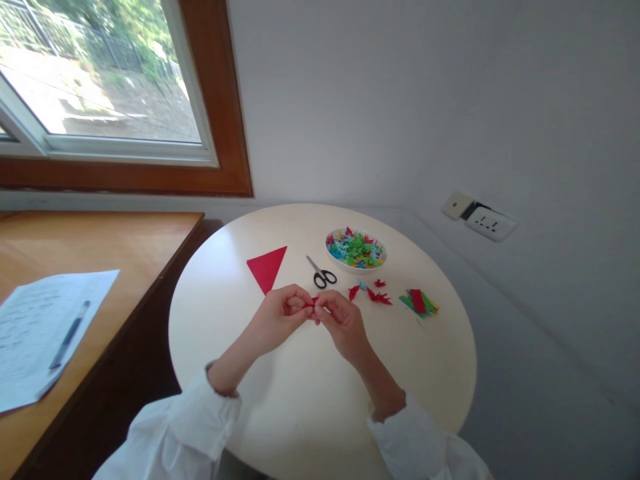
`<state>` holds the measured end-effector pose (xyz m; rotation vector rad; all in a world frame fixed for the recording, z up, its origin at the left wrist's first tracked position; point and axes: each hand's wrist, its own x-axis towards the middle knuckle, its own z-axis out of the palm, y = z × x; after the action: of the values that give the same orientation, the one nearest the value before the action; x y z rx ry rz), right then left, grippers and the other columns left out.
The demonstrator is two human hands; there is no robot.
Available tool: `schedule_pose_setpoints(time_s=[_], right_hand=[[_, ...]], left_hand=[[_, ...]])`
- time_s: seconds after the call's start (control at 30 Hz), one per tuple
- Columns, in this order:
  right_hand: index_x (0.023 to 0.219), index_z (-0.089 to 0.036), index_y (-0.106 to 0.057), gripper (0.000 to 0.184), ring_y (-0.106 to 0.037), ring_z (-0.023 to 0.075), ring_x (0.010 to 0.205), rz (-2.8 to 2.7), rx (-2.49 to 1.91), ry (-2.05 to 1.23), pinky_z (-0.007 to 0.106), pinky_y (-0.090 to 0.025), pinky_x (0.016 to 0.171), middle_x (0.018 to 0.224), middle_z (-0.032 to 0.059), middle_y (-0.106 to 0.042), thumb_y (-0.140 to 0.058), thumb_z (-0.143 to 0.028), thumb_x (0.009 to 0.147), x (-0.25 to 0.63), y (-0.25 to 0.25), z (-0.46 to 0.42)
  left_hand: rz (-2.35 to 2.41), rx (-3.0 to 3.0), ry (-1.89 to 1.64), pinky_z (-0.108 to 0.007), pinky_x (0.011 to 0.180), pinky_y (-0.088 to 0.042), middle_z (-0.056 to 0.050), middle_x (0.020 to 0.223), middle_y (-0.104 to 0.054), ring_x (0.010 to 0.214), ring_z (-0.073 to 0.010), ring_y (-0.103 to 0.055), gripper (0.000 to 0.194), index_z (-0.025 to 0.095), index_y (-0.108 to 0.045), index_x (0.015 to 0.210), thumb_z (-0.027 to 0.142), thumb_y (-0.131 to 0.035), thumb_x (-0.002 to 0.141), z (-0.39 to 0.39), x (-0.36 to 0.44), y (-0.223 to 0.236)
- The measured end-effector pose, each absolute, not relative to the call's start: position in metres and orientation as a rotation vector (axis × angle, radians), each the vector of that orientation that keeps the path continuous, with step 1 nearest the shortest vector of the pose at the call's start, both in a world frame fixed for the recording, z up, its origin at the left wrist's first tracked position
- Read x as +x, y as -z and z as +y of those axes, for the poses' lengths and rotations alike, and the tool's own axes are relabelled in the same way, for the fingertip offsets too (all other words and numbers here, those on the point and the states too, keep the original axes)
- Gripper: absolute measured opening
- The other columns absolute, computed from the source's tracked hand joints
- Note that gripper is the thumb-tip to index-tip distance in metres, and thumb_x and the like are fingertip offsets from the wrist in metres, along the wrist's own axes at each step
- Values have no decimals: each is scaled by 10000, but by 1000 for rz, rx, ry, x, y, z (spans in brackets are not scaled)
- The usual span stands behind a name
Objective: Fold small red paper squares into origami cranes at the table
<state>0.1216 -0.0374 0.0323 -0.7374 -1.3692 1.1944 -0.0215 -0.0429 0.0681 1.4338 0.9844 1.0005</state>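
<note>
Over the middle of a round cream table [280, 413], my left hand [283, 312] and my right hand [339, 319] meet, fingertips pinched together on a tiny red folded paper piece [311, 302]. Most of the piece is hidden by my fingers. Just beyond my left hand lies a red paper triangle [267, 267]. Black-handled scissors [321, 273] lie beyond my right hand. A few small red folded pieces [373, 293] rest to the right of my hands.
A white bowl [356, 251] full of small coloured folded papers stands at the back right. A stack of red, green and yellow strips [419, 302] lies further right. A wooden desk [125, 253] on the left carries paper sheets [40, 327] and a pen [69, 335].
</note>
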Motion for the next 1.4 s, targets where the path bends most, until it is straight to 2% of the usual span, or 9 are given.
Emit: schedule_pose_setpoints(time_s=[0.53,0.63,0.77,0.87,1.0,1.1,1.23,1.4], right_hand=[[725,-206,-512,65,-503,91,593,-1400,-784,-1142,250,-480,575,766,-10,-507,-562,-228,760,120,-30,-40],[728,-205,-531,69,-534,111,661,-1375,-802,-1157,261,-496,611,785,0,-524,-588,-240,743,120,-28,-40],[737,-211,-494,145,-567,128,743,-1263,-798,-1172,264,-508,641,818,5,-552,-633,-240,706,119,-27,-40],[754,-226,-426,254,-566,114,692,-1164,-769,-1183,244,-503,596,779,-18,-555,-665,-221,668,116,-25,-41],[732,-228,-398,284,-531,96,621,-1136,-792,-1103,216,-486,538,694,-46,-494,-672,-241,660,114,-22,-41],[773,-228,-425,274,-539,101,610,-1141,-801,-1150,216,-479,526,675,-45,-518,-673,-262,662,115,-21,-39],[876,-212,-533,272,-579,128,646,-1199,-829,-1254,250,-491,537,785,11,-603,-664,-332,670,120,-23,-35],[721,-191,-601,148,-588,141,629,-1227,-881,-1217,283,-511,583,676,-2,-603,-646,-328,688,120,-24,-35]], left_hand=[[1020,1424,-1012,-252,593,-456,-18,622,-644,624,-142,-613,113,151,-541,724,236,-615,705,-42,-19,-64],[1047,1431,-1019,-243,576,-449,-10,601,-633,614,-138,-608,128,151,-543,721,250,-622,703,-42,-19,-64],[1068,1428,-1032,-229,554,-433,8,567,-609,578,-122,-587,130,151,-542,713,241,-634,694,-43,-19,-64],[1047,1408,-1032,-230,559,-434,7,567,-609,574,-120,-586,131,149,-542,710,237,-638,693,-43,-19,-63],[989,1378,-1027,-255,608,-464,-13,604,-638,625,-143,-619,158,148,-538,719,259,-648,695,-42,-19,-61],[985,1372,-1045,-264,617,-476,3,582,-636,619,-148,-630,201,165,-492,726,277,-656,695,-40,-19,-60],[943,1333,-1043,-287,649,-491,23,585,-645,637,-155,-647,259,196,-408,766,296,-641,717,-40,-19,-59],[918,1304,-1030,-293,678,-496,30,590,-648,637,-142,-643,282,199,-393,773,303,-647,710,-41,-16,-58]])
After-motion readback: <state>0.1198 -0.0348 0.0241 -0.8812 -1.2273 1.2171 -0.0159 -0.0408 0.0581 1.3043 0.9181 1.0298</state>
